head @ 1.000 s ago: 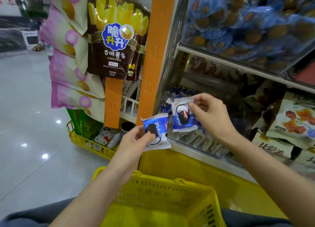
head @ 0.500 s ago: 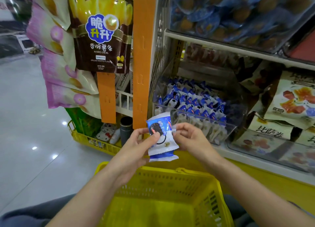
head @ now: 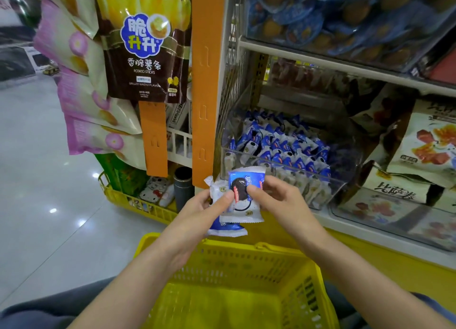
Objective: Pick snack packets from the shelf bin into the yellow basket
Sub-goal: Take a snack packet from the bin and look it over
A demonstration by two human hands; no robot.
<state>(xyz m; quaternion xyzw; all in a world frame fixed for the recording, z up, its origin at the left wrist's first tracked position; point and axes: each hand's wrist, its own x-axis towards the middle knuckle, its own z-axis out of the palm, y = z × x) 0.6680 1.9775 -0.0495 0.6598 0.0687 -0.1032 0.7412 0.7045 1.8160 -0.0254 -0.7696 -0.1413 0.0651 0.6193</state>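
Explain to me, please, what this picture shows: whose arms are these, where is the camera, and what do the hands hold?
No machine here, only a person's two bare hands. The picture comes from a camera worn on the person's head, looking forward and down. The left hand and the right hand together pinch two small blue-and-white snack packets, printed with a dark cookie, above the yellow plastic basket. Behind them stands a clear plastic bin holding many more such packets.
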